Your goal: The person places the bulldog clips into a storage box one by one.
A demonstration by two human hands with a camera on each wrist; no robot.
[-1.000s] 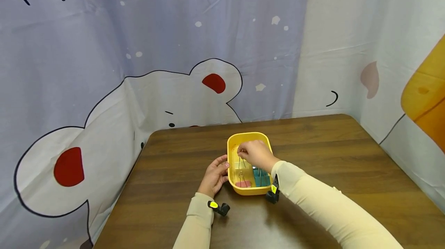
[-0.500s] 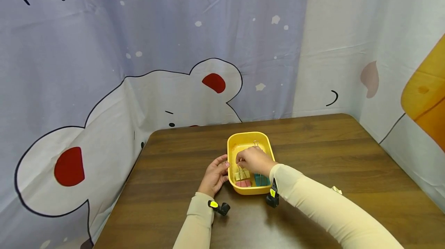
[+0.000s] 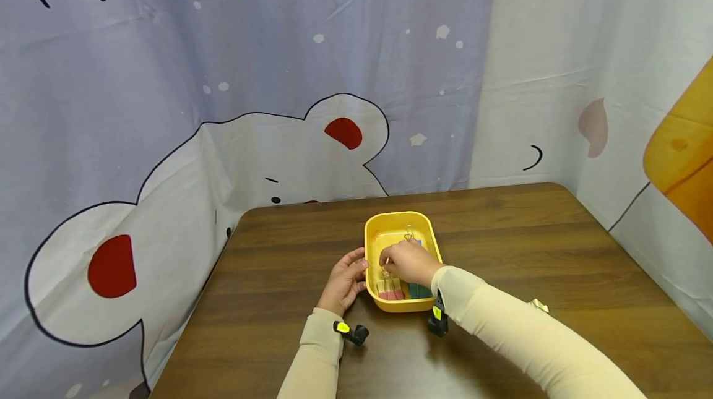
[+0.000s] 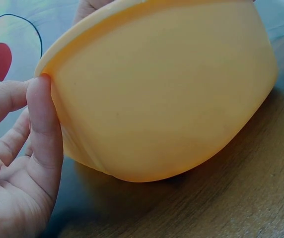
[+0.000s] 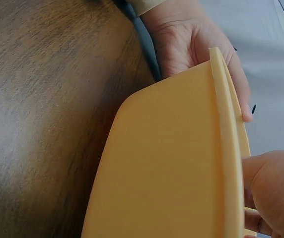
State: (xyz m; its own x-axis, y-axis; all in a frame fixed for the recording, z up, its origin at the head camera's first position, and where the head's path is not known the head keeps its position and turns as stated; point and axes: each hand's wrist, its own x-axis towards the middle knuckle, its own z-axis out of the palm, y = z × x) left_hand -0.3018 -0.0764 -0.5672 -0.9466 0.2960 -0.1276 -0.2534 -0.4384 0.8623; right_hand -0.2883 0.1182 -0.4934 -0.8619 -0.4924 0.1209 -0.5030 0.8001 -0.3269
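Note:
A yellow plastic box (image 3: 395,221) stands on the table with several binder clips inside. My left hand (image 3: 341,284) lies against its left side, fingers fairly straight, thumb tip at the rim; the left wrist view shows the thumb (image 4: 45,119) just under the rim. Inside the box, my right hand (image 3: 411,261) pinches the wire handle of a pale yellow binder clip (image 3: 382,286), held low over a pink binder clip (image 3: 391,296). A teal binder clip (image 3: 420,291) lies to the right. Behind my knuckles shows a blue binder clip (image 3: 419,242), its body mostly hidden.
The brown wooden table (image 3: 301,232) extends around the box. A small pale shiny thing (image 3: 539,305) lies beside my right sleeve. A printed cloth (image 3: 250,46) hangs behind the table and along its right side. A black wrist camera (image 3: 356,334) sits on each wrist.
My right hand has moved the pale yellow binder clip toward the near end of the box, beside the pink one. The blue binder clip has come into sight. My left hand stays put.

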